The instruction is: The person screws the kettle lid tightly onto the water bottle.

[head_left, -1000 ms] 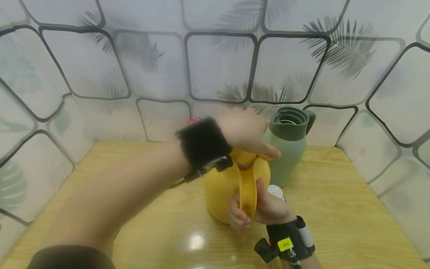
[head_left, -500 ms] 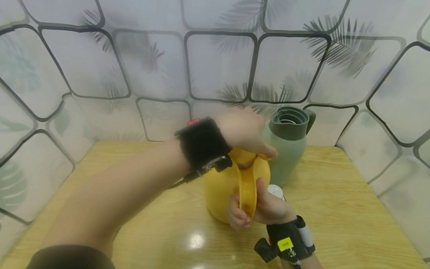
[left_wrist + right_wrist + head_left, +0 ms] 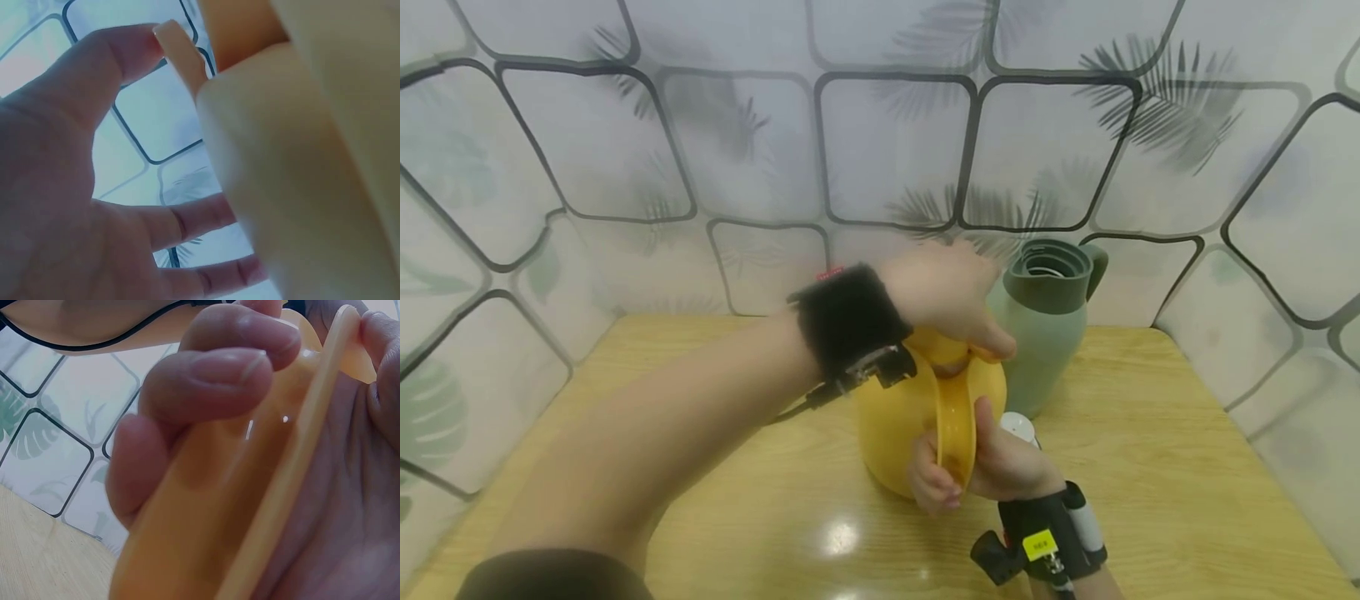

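Note:
A yellow jug (image 3: 895, 433) stands on the table with its handle toward me. My right hand (image 3: 992, 467) grips the handle (image 3: 956, 417), fingers curled round it and thumb along its right side. In the right wrist view, the curled fingers (image 3: 206, 381) wrap the yellow handle. My left hand (image 3: 943, 287) reaches over the jug's top and holds its yellow lid (image 3: 936, 346), largely hidden under the palm. In the left wrist view, the thumb presses a small yellow tab (image 3: 181, 53), and fingers (image 3: 194, 222) reach the yellow surface opposite.
A green thermos jug (image 3: 1045, 333) with an uncovered mouth stands just behind and right of the yellow jug. Beside my right hand is a small white round-topped object (image 3: 1017, 427), partly hidden. The wooden table (image 3: 1187, 467) meets a patterned curtain (image 3: 760, 142).
My left hand and its wrist strap shift very slightly over the lid. My right hand keeps its hold on the handle, and the jug stays in place.

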`<state>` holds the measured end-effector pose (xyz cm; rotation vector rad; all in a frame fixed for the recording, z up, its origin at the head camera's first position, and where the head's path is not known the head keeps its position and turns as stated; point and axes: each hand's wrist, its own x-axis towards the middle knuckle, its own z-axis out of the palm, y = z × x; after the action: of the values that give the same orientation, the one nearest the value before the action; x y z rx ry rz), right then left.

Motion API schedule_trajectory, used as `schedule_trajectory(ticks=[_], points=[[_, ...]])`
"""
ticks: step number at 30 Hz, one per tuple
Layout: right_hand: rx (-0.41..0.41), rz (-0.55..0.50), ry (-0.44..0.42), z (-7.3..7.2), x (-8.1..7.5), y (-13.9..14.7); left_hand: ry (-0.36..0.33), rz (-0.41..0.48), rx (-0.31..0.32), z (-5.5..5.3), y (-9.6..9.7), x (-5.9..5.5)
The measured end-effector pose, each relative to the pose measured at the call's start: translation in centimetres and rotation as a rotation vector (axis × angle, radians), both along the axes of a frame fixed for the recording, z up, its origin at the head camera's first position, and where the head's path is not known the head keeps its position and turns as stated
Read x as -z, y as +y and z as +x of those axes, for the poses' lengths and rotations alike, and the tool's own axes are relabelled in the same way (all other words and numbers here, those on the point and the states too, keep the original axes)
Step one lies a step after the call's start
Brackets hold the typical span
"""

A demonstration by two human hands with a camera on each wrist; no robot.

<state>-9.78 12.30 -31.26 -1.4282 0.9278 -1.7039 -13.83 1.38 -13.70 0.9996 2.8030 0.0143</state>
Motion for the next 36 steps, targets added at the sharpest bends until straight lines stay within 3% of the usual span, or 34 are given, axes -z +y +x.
schedule_trajectory(ticks=[12,22,36], points=[[-0.003,0.013,-0.011,0.1,0.0,0.0,-0.037,0.029,0.118,-0.3,-0.5,0.0],[-0.005,0.012,-0.010,0.1,0.0,0.0,-0.024,-0.009,0.191,-0.6,-0.8,-0.2],[0.005,0.019,0.001,0.2,0.0,0.0,-0.049,-0.008,0.238,-0.8,-1.1,-0.3]])
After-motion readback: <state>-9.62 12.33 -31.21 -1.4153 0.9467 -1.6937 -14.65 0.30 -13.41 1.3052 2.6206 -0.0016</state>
